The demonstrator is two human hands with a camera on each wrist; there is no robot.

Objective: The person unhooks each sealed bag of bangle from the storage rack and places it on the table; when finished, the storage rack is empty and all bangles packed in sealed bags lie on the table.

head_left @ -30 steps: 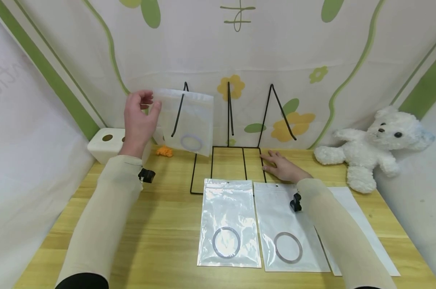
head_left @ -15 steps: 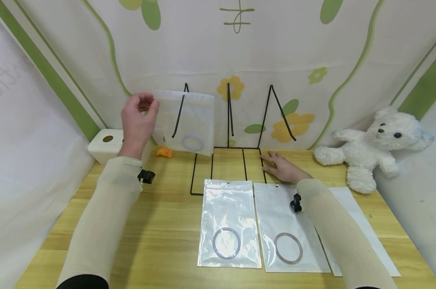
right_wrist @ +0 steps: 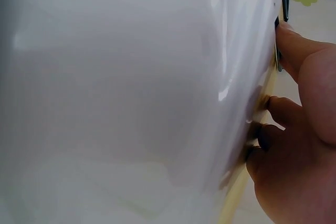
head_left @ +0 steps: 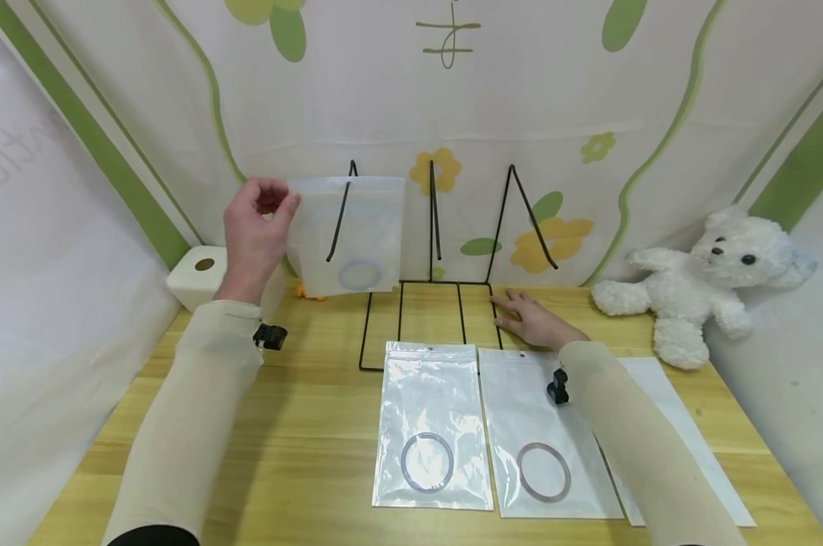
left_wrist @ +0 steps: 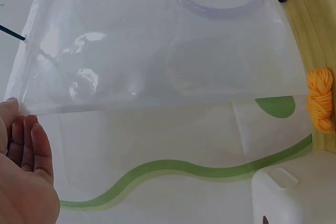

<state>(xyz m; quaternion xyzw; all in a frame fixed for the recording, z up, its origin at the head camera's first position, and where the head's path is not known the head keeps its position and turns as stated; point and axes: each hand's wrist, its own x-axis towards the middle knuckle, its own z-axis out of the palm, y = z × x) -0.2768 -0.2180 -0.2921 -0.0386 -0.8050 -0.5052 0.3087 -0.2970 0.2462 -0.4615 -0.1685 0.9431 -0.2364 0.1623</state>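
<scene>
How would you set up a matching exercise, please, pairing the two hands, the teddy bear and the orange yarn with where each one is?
Column one
1. Left hand
2. Right hand
3. Teddy bear
4. Orange yarn

Column two
A. At the far right of the head view
B. Near the white box, partly hidden by a bag in the head view
C. Pinching a top corner of the upright bag
D. At the right side of the base of the black rack

Right pairs: 1-C, 2-D, 3-A, 4-B.
</scene>
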